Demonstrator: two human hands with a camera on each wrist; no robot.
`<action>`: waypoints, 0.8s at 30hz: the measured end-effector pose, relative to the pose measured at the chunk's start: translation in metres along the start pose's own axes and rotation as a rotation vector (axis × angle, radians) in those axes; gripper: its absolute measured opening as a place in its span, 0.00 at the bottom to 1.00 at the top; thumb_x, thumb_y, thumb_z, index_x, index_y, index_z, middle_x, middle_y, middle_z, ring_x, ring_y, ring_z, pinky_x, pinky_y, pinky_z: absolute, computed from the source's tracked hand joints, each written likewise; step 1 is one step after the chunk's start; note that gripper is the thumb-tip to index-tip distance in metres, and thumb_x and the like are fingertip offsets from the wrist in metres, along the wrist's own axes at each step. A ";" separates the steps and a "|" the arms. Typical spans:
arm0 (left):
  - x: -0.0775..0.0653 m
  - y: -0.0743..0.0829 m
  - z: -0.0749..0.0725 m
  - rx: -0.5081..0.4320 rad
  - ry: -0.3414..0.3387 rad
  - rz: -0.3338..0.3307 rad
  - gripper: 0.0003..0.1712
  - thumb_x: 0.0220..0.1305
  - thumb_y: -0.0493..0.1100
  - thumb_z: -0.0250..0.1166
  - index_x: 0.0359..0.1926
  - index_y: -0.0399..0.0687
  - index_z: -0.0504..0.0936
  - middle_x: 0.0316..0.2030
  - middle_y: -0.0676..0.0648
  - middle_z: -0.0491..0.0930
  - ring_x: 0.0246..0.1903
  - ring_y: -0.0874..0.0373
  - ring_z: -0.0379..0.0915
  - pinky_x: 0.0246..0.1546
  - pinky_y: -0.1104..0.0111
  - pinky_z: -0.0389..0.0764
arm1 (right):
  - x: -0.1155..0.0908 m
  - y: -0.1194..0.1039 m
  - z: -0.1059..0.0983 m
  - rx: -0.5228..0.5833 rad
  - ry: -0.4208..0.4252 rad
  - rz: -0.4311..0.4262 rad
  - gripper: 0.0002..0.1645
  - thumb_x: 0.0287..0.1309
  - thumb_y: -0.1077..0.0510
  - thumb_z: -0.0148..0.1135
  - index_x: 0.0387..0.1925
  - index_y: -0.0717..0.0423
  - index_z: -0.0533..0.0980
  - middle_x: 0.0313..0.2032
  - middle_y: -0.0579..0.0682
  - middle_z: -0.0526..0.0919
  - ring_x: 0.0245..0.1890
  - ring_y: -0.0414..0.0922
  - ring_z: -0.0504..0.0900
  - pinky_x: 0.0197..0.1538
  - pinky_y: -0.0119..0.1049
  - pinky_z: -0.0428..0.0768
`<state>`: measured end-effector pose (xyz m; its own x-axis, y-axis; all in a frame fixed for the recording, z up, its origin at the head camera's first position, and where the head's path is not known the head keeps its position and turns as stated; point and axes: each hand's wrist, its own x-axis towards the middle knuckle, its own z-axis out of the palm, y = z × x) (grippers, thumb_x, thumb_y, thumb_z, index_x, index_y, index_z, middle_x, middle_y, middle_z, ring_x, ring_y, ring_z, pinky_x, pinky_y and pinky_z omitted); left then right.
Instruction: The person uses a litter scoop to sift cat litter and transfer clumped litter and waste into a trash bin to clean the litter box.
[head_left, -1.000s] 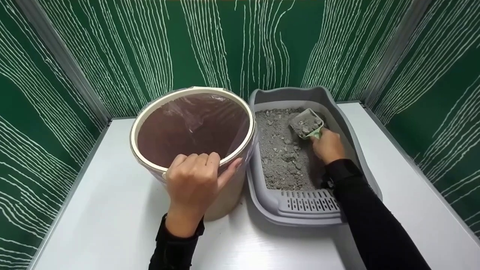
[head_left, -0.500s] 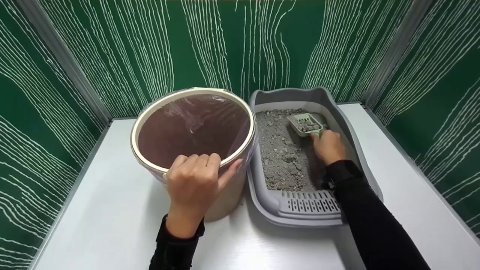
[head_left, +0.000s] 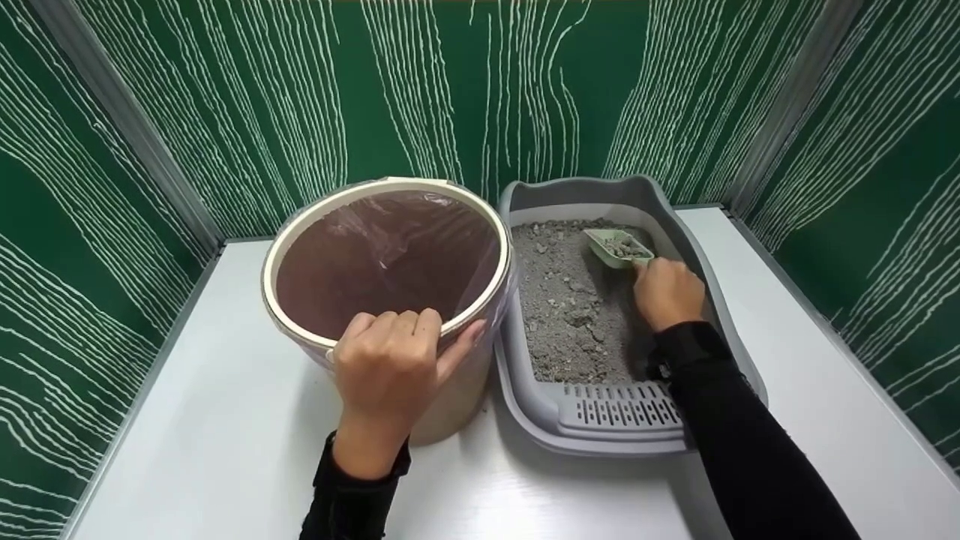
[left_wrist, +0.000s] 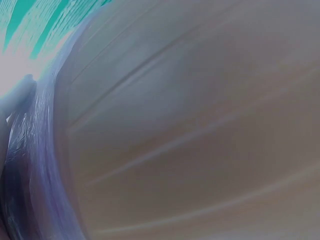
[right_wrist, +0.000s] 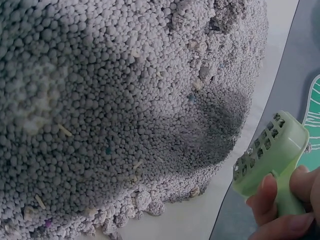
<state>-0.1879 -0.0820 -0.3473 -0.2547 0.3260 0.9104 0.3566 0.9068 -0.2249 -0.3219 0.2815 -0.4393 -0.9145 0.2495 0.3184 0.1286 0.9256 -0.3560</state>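
My right hand (head_left: 670, 292) grips the handle of a light green slotted litter scoop (head_left: 619, 247). Grey clumps lie in the scoop, which is held above the litter (head_left: 562, 315) near the back right of the grey litter box (head_left: 536, 420). In the right wrist view the scoop (right_wrist: 275, 155) shows its slotted underside, apart from the litter surface. With fingers over the near rim and thumb along the outside, my left hand (head_left: 390, 367) holds the edge of a round bin (head_left: 276, 247) lined with a clear plastic bag (head_left: 382, 232). The left wrist view shows mostly the bin's wall (left_wrist: 190, 125).
The bin and litter box stand side by side on a white table (head_left: 217, 420). Green walls (head_left: 600, 75) with white wavy lines close in the back and both sides. A slotted step (head_left: 626, 405) forms the box's near end.
The scoop has risen and levelled out of the litter, moving slightly right, and some loose litter is gone from it. My left hand stays on the bin rim.
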 end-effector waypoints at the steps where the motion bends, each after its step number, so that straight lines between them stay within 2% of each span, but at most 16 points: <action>1: 0.000 0.000 0.000 0.000 -0.001 0.000 0.36 0.64 0.68 0.63 0.13 0.50 0.63 0.08 0.51 0.61 0.09 0.55 0.60 0.19 0.64 0.60 | 0.000 0.000 0.000 0.000 -0.003 -0.001 0.29 0.76 0.49 0.49 0.31 0.71 0.79 0.39 0.78 0.83 0.37 0.75 0.83 0.39 0.68 0.76; 11: 0.000 0.000 0.000 0.003 -0.006 -0.001 0.36 0.64 0.68 0.64 0.13 0.50 0.63 0.08 0.52 0.62 0.09 0.55 0.61 0.19 0.64 0.61 | 0.000 0.000 -0.002 -0.009 0.005 0.002 0.30 0.76 0.47 0.50 0.27 0.69 0.79 0.38 0.78 0.83 0.35 0.75 0.83 0.38 0.67 0.75; 20: 0.000 -0.001 -0.001 -0.002 -0.010 -0.007 0.36 0.64 0.68 0.64 0.13 0.50 0.63 0.08 0.52 0.61 0.09 0.55 0.61 0.19 0.64 0.61 | 0.000 0.000 0.001 -0.012 0.103 -0.067 0.24 0.69 0.51 0.60 0.25 0.69 0.80 0.32 0.77 0.84 0.30 0.74 0.82 0.33 0.66 0.75; 24: 0.000 -0.001 -0.001 0.013 -0.005 -0.005 0.36 0.64 0.68 0.64 0.13 0.50 0.62 0.08 0.52 0.61 0.09 0.55 0.60 0.20 0.64 0.61 | 0.000 0.000 0.002 -0.007 0.152 -0.098 0.22 0.66 0.53 0.65 0.22 0.66 0.75 0.28 0.75 0.83 0.28 0.73 0.82 0.32 0.65 0.74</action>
<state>-0.1874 -0.0830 -0.3472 -0.2607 0.3224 0.9100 0.3436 0.9119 -0.2246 -0.3228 0.2810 -0.4414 -0.8542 0.1978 0.4808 0.0450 0.9495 -0.3107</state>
